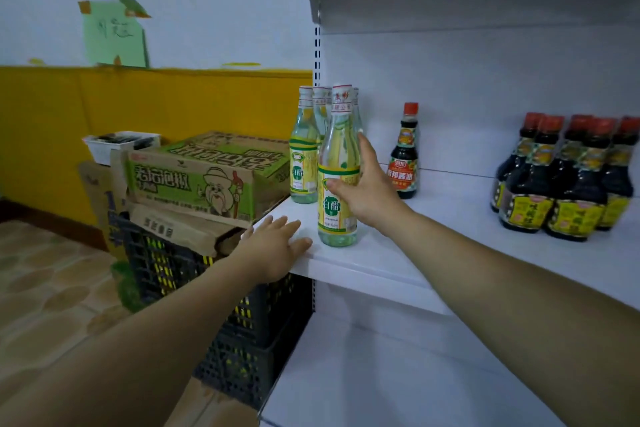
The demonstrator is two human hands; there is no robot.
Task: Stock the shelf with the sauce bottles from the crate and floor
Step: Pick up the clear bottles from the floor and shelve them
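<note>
One clear bottle [337,204] gripped; six dark bottles [575,191] stand.

Front edge of shelf [367,263] bare between front clear bottle [338,184] near left corner and dark bottle cluster [561,180] at right. Lone soy bottle [404,152] stands at back of that gap. Boxes [207,173] on crate [166,263] wall off left end.

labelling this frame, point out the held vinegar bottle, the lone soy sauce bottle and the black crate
held vinegar bottle [337,218]: head view, lower label
lone soy sauce bottle [403,173]: head view, red label
black crate [169,265]: head view, mesh wall
</note>
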